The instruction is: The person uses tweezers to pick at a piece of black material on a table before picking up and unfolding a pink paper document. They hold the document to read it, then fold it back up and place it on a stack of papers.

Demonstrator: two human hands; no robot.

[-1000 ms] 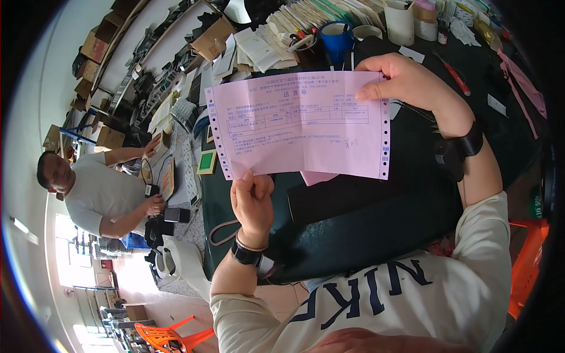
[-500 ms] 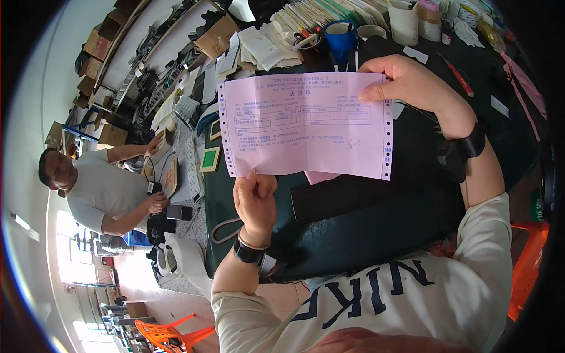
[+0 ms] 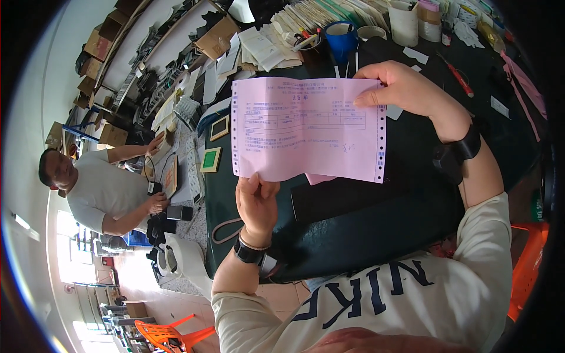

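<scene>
Held up above the dark green table is a pink printed form (image 3: 306, 138) with punched edge strips, a ruled table and a handwritten mark. My left hand (image 3: 256, 203) pinches its lower left corner between thumb and fingers. At the upper right edge, my right hand (image 3: 391, 88) grips it with the thumb in front and the other fingers behind, partly hidden. A second pink piece (image 3: 319, 178) peeks out under the form's lower edge. Below it on the table lies a flat black object (image 3: 353, 203).
Along the far edge stand a blue cup (image 3: 341, 42), stacked papers (image 3: 306, 23) and white containers (image 3: 404, 23). A red-handled tool (image 3: 461, 79) lies at right. To the left, another person (image 3: 112, 188) works at a side counter. An orange chair (image 3: 528, 265) stands at right.
The form has shifted slightly down, its left edge moving right and its right edge a little left. My right hand has lowered slightly with it. Both hands keep their hold.
</scene>
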